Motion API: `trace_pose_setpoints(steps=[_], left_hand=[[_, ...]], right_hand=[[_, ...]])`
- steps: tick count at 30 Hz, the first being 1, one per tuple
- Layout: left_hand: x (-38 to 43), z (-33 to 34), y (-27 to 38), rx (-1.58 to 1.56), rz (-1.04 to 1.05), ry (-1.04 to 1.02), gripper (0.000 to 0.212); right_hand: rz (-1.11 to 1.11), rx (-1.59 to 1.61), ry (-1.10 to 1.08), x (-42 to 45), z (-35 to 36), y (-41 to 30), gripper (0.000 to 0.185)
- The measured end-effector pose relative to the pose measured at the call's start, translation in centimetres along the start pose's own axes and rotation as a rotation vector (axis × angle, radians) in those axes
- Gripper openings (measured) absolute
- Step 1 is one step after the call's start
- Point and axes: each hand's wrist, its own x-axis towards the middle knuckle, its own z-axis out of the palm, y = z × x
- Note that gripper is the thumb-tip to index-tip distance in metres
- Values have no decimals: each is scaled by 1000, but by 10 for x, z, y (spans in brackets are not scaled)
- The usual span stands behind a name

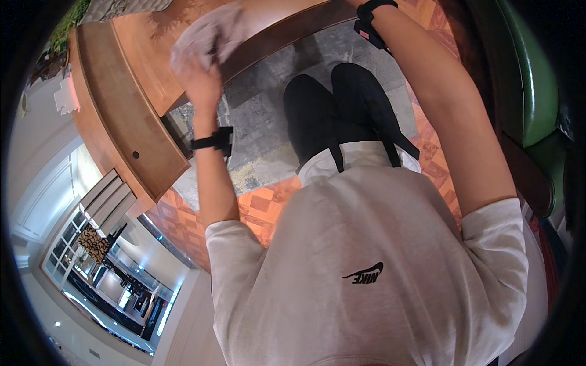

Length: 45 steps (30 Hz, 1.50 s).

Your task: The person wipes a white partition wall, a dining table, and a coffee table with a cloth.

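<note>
My left hand point(201, 82) grips a pale pinkish cloth point(206, 39) over the wooden desk top point(151, 64). Both the hand and the cloth are blurred, so the fingers are hard to make out. A black strap with a small device point(224, 142) circles my left wrist. On the other side, my right forearm point(425, 68) reaches up past the desk's front edge point(284, 39). My right hand lies beyond the top of the picture, and only the wrist with its black strap and device point(370, 34) shows.
A lower wooden ledge with a round hole point(123, 114) runs along the left. Green plants point(68, 27) stand at the upper left. A green padded seat point(531, 78) is close on my right. Under my legs are grey floor point(256, 123) and orange patterned parquet point(261, 201).
</note>
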Motion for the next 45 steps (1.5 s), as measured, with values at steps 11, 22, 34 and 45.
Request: trace_pose_setpoints(steps=[11,22,34,45], left_hand=[[126,28,119,-225,173,70,68],[41,21,-57,-68,-148,55,70],[86,22,41,-43,-66,-67,70],[93,28,-77,-22,-11,-38,68]], right_hand=[[-49,0,29,8,5,-1,58],[-10,20,16,5,-2,-7,56],[-8,-72,9,-1,1,-6,57],[-18,11,50,5,1,-13,56]])
